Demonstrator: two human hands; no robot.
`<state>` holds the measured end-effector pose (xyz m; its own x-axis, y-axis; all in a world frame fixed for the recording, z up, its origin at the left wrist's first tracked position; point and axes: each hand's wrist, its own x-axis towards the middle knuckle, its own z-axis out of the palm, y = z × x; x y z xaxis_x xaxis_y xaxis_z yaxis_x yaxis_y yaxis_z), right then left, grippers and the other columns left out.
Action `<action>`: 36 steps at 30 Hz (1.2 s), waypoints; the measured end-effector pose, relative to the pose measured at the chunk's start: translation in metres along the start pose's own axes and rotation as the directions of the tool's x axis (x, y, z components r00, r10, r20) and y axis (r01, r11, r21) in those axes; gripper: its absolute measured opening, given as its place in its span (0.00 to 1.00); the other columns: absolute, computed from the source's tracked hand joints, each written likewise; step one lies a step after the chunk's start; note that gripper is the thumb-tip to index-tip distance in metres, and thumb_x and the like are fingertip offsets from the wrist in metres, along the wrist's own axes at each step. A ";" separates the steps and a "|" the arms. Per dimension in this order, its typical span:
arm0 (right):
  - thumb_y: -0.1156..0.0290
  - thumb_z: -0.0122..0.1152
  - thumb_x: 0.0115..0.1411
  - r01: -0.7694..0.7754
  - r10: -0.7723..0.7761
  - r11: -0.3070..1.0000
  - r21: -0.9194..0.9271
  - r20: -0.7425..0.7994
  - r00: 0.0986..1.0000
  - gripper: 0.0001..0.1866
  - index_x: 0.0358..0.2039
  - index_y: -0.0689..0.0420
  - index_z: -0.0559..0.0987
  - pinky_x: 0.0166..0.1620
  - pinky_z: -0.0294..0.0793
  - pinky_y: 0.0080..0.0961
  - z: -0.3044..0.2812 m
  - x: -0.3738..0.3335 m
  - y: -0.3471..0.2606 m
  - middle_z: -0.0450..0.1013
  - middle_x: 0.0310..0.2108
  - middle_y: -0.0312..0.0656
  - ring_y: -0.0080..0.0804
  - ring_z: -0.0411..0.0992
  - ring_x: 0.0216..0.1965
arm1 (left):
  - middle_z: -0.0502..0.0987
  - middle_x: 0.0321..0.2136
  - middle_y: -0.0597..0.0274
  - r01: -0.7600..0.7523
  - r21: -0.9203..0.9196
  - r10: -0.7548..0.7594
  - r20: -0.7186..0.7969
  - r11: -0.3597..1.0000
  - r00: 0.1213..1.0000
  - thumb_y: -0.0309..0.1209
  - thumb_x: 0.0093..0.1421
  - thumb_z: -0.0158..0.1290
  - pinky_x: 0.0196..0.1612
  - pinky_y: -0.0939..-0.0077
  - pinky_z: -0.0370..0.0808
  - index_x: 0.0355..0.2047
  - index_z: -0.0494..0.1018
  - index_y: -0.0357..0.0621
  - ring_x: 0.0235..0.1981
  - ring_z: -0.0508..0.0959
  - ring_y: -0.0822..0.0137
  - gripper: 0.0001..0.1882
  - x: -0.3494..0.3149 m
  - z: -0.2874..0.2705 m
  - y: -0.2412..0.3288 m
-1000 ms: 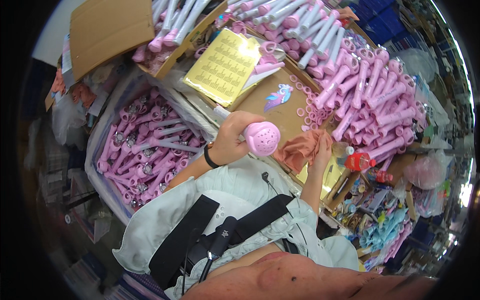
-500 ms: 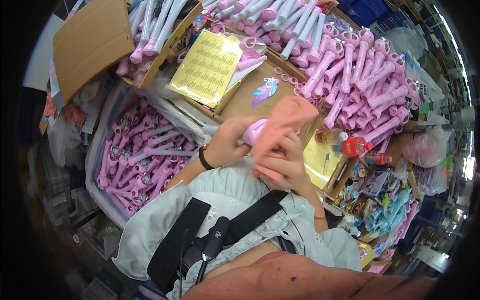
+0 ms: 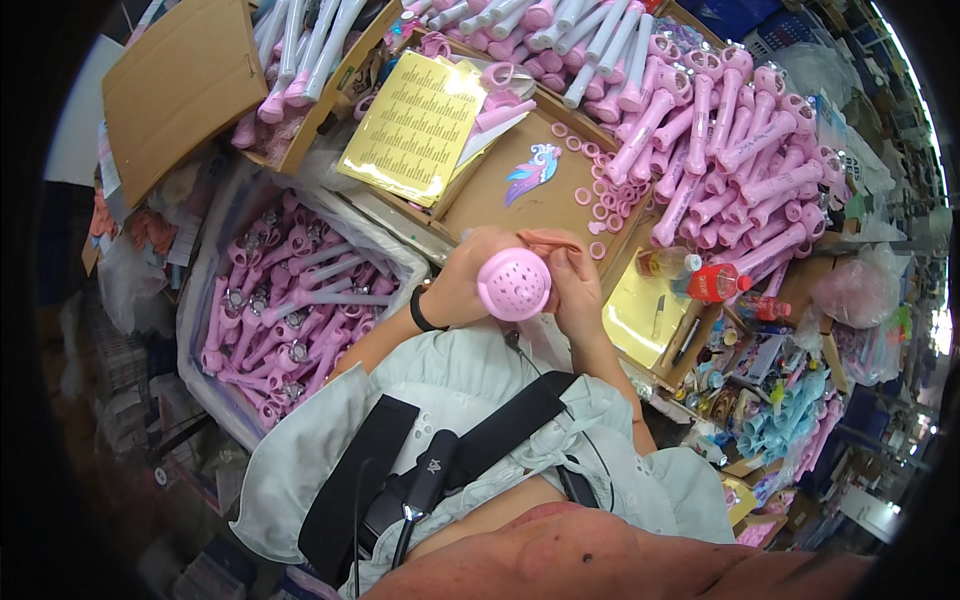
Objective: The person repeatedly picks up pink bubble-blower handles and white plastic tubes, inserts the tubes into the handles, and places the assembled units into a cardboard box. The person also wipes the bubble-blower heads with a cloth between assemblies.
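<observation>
My left hand (image 3: 458, 278) is wrapped round a pink toy wand (image 3: 514, 285), its round, perforated end turned up toward me. The rest of the wand is hidden beneath that end. In my right hand (image 3: 578, 298), close beside it, is a bunched orange cloth (image 3: 553, 240) whose edge lies against the far side of the wand's end. A purple-and-blue unicorn-shaped piece (image 3: 533, 175) lies in the cardboard tray (image 3: 480, 212) beyond my hands, with several small pink rings (image 3: 600, 210) to its right.
Gold sticker sheets (image 3: 412, 125) lie at the tray's left. A lined bin (image 3: 215, 290) of pink wands stands at my left. More pink wands (image 3: 735, 150) are heaped at the far right, near a red-labelled bottle (image 3: 715, 283). A knife (image 3: 658, 315) rests on another gold sheet.
The wand has tipped so its perforated end faces up at me. The orange cloth has dropped from over the wand and is now bunched in my right hand.
</observation>
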<state>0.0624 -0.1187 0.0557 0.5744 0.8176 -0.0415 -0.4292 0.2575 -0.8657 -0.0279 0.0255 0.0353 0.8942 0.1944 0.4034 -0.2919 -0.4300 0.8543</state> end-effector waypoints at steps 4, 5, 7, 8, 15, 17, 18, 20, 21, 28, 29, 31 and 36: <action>0.66 0.45 0.65 0.156 -0.146 0.974 -0.162 0.069 0.987 0.16 0.48 0.61 0.69 0.53 0.64 0.25 0.001 -0.008 -0.006 0.68 0.48 0.44 0.30 0.67 0.48 | 0.72 0.33 0.60 -0.088 0.062 0.082 0.091 0.994 0.993 0.32 0.41 0.63 0.46 0.62 0.65 0.39 0.66 0.48 0.37 0.72 0.56 0.24 0.000 0.004 -0.010; 0.66 0.46 0.64 0.152 -0.144 0.968 -0.202 0.055 0.988 0.15 0.47 0.61 0.70 0.53 0.63 0.26 0.001 -0.010 -0.008 0.68 0.47 0.45 0.30 0.66 0.49 | 0.72 0.33 0.61 -0.152 0.053 0.147 0.085 0.987 0.985 0.32 0.41 0.64 0.47 0.60 0.65 0.39 0.66 0.48 0.37 0.72 0.56 0.25 0.002 0.004 -0.012; 0.67 0.47 0.64 0.205 -0.196 0.922 -0.328 0.060 0.979 0.15 0.47 0.61 0.71 0.53 0.63 0.26 0.001 -0.011 -0.010 0.68 0.47 0.44 0.31 0.66 0.49 | 0.71 0.33 0.61 -0.200 0.082 0.187 0.138 0.976 0.973 0.32 0.41 0.64 0.49 0.57 0.64 0.40 0.65 0.48 0.37 0.72 0.56 0.26 0.005 0.002 -0.014; 0.67 0.47 0.63 0.197 -0.188 0.928 -0.317 0.060 0.980 0.14 0.46 0.61 0.71 0.52 0.63 0.25 0.001 -0.010 -0.010 0.68 0.46 0.44 0.31 0.66 0.49 | 0.71 0.33 0.61 -0.224 0.060 0.217 0.104 0.973 0.971 0.33 0.41 0.64 0.49 0.56 0.64 0.40 0.65 0.48 0.36 0.72 0.56 0.26 0.005 0.002 -0.013; 0.69 0.47 0.63 0.197 -0.198 0.920 -0.339 0.034 0.980 0.13 0.45 0.62 0.71 0.52 0.62 0.26 -0.002 -0.012 -0.008 0.68 0.46 0.45 0.32 0.65 0.49 | 0.73 0.34 0.59 -0.208 0.060 0.204 0.061 0.976 0.977 0.33 0.41 0.64 0.49 0.54 0.65 0.42 0.65 0.47 0.38 0.73 0.55 0.27 0.007 0.001 -0.005; 0.70 0.46 0.63 0.202 -0.228 0.923 -0.327 -0.041 0.973 0.13 0.45 0.62 0.71 0.53 0.62 0.26 -0.005 -0.012 -0.002 0.68 0.47 0.45 0.32 0.65 0.49 | 0.73 0.35 0.57 -0.045 0.037 0.045 -0.012 0.998 0.999 0.32 0.42 0.63 0.48 0.56 0.67 0.44 0.65 0.45 0.39 0.73 0.53 0.28 0.004 0.003 -0.002; 0.71 0.46 0.63 0.215 -0.258 0.924 -0.317 -0.101 0.961 0.13 0.46 0.62 0.71 0.52 0.63 0.26 -0.008 -0.012 0.002 0.68 0.47 0.46 0.32 0.66 0.49 | 0.73 0.36 0.56 0.117 0.002 -0.116 -0.070 0.993 0.991 0.32 0.43 0.63 0.48 0.58 0.67 0.45 0.64 0.43 0.40 0.73 0.52 0.28 0.002 0.003 -0.001; 0.74 0.46 0.63 0.133 -0.143 0.989 -0.065 -0.194 0.970 0.13 0.47 0.62 0.70 0.51 0.66 0.25 -0.015 -0.009 0.011 0.67 0.48 0.47 0.32 0.67 0.48 | 0.71 0.39 0.49 0.229 0.031 -0.216 -0.229 0.973 0.949 0.28 0.47 0.60 0.48 0.65 0.68 0.49 0.61 0.36 0.40 0.72 0.49 0.30 0.003 0.002 -0.003; 0.74 0.47 0.62 0.167 -0.209 0.967 -0.190 -0.224 0.952 0.13 0.47 0.62 0.70 0.50 0.67 0.25 -0.018 -0.006 0.016 0.67 0.49 0.47 0.31 0.67 0.47 | 0.70 0.42 0.49 0.214 -0.055 -0.221 -0.291 0.975 0.931 0.26 0.50 0.57 0.49 0.67 0.67 0.51 0.59 0.34 0.43 0.72 0.55 0.29 0.003 0.002 -0.005; 0.66 0.71 0.40 0.166 -0.282 0.216 -0.962 0.101 0.954 0.28 0.44 0.52 0.72 0.43 0.67 0.35 -0.042 -0.009 0.049 0.68 0.41 0.45 0.46 0.68 0.40 | 0.68 0.44 0.65 0.215 -0.612 -0.481 -0.309 0.761 0.820 0.17 0.55 0.51 0.51 0.75 0.65 0.51 0.60 0.40 0.46 0.69 0.73 0.23 0.015 -0.011 -0.011; 0.67 0.71 0.40 0.133 -0.271 0.206 -0.969 0.075 0.960 0.28 0.44 0.53 0.72 0.43 0.67 0.35 -0.044 -0.012 0.053 0.68 0.41 0.45 0.45 0.68 0.40 | 0.68 0.43 0.66 0.224 -0.643 -0.516 -0.308 0.732 0.799 0.18 0.54 0.52 0.51 0.75 0.65 0.51 0.60 0.40 0.46 0.68 0.73 0.24 0.016 -0.012 -0.010; 0.67 0.71 0.39 0.053 -0.213 0.192 -0.980 0.011 0.977 0.28 0.43 0.53 0.72 0.43 0.67 0.35 -0.051 -0.017 0.060 0.68 0.41 0.45 0.44 0.68 0.40 | 0.69 0.40 0.68 0.202 -0.761 -0.591 -0.277 0.616 0.758 0.22 0.54 0.55 0.47 0.77 0.66 0.48 0.63 0.42 0.42 0.69 0.75 0.21 0.019 -0.017 -0.011; 0.71 0.70 0.41 0.039 -0.228 0.354 -0.934 -0.046 0.973 0.26 0.43 0.58 0.71 0.43 0.68 0.31 -0.061 -0.029 0.071 0.69 0.40 0.44 0.42 0.68 0.41 | 0.70 0.34 0.65 0.224 -0.899 -0.722 -0.133 0.376 0.679 0.27 0.56 0.55 0.45 0.75 0.66 0.44 0.65 0.41 0.37 0.70 0.72 0.16 0.026 -0.026 -0.017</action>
<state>0.0580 -0.1551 -0.0349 0.6883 0.7130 0.1338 0.5218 -0.3584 -0.7741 -0.0090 0.0611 0.0397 0.7729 0.5593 -0.2996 -0.2145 0.6747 0.7062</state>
